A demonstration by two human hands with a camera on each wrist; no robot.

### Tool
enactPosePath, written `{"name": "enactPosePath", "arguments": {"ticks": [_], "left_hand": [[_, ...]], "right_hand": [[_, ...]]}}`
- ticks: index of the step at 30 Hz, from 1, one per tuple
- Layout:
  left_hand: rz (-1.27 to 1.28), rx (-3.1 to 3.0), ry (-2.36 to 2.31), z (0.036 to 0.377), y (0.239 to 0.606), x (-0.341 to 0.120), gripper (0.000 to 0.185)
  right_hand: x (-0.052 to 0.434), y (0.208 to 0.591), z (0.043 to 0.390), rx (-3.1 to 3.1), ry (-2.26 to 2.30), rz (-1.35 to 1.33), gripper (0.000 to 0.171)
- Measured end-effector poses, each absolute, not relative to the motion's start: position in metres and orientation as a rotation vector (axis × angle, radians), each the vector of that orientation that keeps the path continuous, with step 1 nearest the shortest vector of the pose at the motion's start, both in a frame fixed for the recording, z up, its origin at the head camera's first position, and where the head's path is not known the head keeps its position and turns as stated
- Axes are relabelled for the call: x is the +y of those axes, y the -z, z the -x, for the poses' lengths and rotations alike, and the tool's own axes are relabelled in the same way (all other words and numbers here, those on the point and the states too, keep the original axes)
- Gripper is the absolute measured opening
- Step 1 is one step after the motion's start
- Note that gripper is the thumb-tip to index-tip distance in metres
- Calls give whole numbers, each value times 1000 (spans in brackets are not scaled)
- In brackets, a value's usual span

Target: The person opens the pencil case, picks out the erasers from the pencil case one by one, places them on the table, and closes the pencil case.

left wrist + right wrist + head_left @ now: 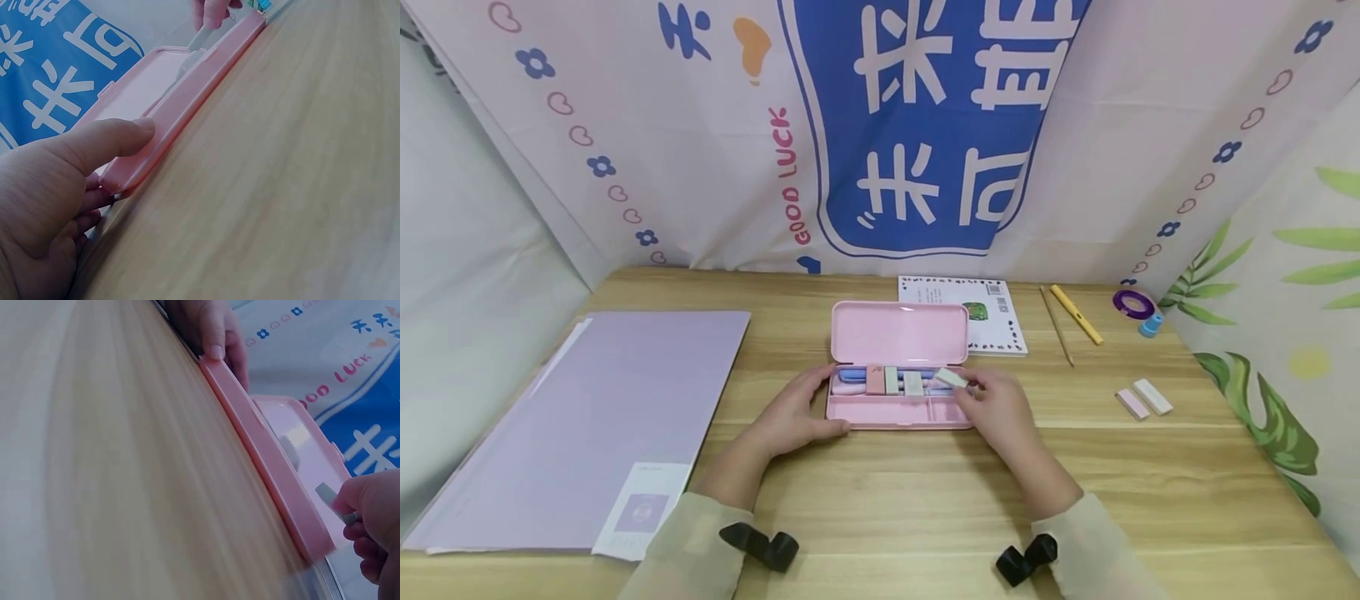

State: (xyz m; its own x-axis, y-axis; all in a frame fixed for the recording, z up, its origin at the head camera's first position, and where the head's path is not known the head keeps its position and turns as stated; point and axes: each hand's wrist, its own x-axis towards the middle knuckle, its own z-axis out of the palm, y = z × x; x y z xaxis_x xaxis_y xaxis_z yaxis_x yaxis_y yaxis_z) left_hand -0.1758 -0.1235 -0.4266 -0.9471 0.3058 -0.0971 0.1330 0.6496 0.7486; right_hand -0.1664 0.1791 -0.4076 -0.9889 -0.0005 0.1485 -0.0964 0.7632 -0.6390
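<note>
A pink pencil case (880,413) lies on the table with its lid (899,333) raised. Its back compartment holds blue and pink pens, with a pink eraser (876,380), a pale green eraser (891,380) and a white eraser (913,384) across them. My left hand (793,414) grips the case's left end, thumb on the front wall, fingers round the side. Between thumb and fingers my right hand (1003,408) pinches a pale eraser (335,503), over the case's right end. The left wrist view shows the left thumb (128,136) on the case wall.
A large lilac folder (625,400) lies at the left. Behind the case is a white booklet (1000,321). To the right are a pencil (1057,325), a yellow pen (1077,315), purple tape (1133,305), a blue sharpener-like piece (1150,325) and two erasers (1152,397).
</note>
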Motion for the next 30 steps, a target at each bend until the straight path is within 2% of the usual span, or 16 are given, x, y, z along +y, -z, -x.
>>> {"name": "enactPosePath", "arguments": {"ticks": [10, 19, 25, 30], "left_hand": [[-363, 2657, -1169, 176, 426, -123, 98], [-347, 2646, -1177, 175, 425, -123, 98], [-338, 2641, -1183, 175, 425, -123, 97], [-348, 2651, -1177, 176, 426, -122, 98]], "right_hand": [[251, 406, 155, -2678, -998, 165, 28], [320, 407, 139, -2694, -865, 466, 36], [347, 411, 131, -2728, -823, 594, 38], [355, 416, 131, -2785, -789, 583, 38]]}}
